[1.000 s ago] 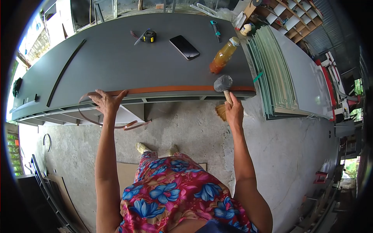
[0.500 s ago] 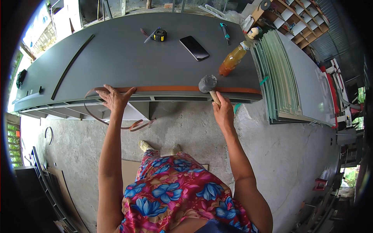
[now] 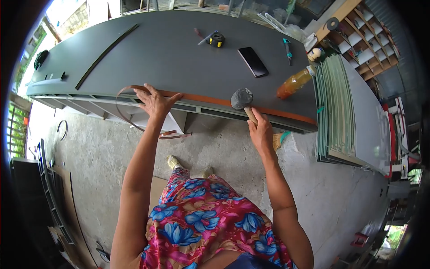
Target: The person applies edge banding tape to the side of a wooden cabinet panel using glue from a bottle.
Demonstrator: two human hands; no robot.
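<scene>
A brown edging strip (image 3: 204, 98) runs along the near edge of a dark grey panel (image 3: 179, 58). My left hand (image 3: 155, 104) rests on the strip with its fingers spread and the thumb apart. Beyond that hand, the loose end of the strip loops down below the panel. My right hand (image 3: 261, 131) is wrapped around the wooden handle of a rubber mallet (image 3: 242, 98). The mallet's dark head is over the strip, right of my left hand; whether it touches cannot be told.
On the panel lie a phone (image 3: 253, 62), a tape measure (image 3: 217, 39), a teal-handled cutter (image 3: 287, 51), a bottle of orange liquid (image 3: 295, 82) and a thin dark strip (image 3: 107, 56). Stacked boards (image 3: 336, 112) stand at the right, near a compartmented shelf (image 3: 369, 38).
The view has turned, so the panel sits tilted. The mallet has shifted left along the strip, farther from the bottle. My left hand stays spread on the strip.
</scene>
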